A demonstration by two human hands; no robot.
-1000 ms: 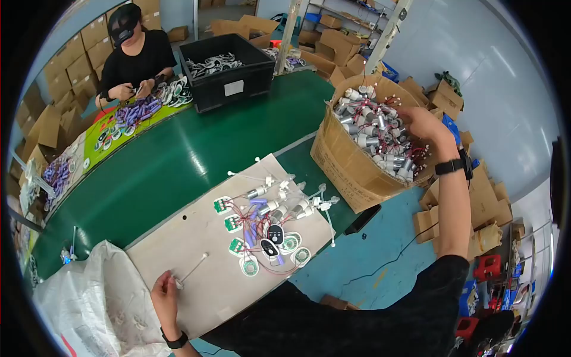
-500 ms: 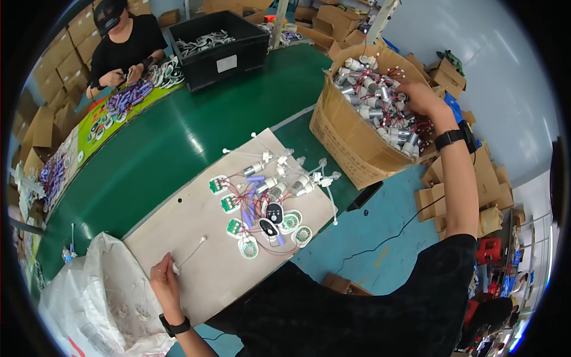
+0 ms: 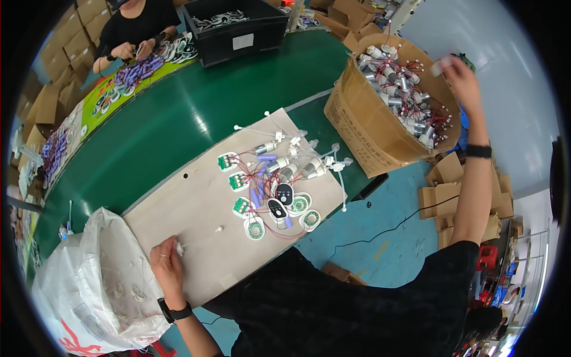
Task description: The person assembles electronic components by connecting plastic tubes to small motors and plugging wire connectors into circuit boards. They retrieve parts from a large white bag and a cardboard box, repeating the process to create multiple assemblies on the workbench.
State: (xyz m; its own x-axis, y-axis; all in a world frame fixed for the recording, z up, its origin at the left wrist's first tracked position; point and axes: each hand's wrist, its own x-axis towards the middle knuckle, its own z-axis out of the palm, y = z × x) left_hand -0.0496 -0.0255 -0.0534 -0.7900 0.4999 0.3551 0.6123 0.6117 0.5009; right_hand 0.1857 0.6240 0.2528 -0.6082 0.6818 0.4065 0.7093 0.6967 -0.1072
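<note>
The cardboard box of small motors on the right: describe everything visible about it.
The cardboard box is brown corrugated card, open-topped, its walls bulging and its front flap creased. It tilts toward the person at the right end of the green table. It is heaped with small silvery cylindrical motors trailing red wires and white connectors. The right hand is raised over its far rim, pinching a small pale piece. More flattened cardboard lies on the floor beside it.
</note>
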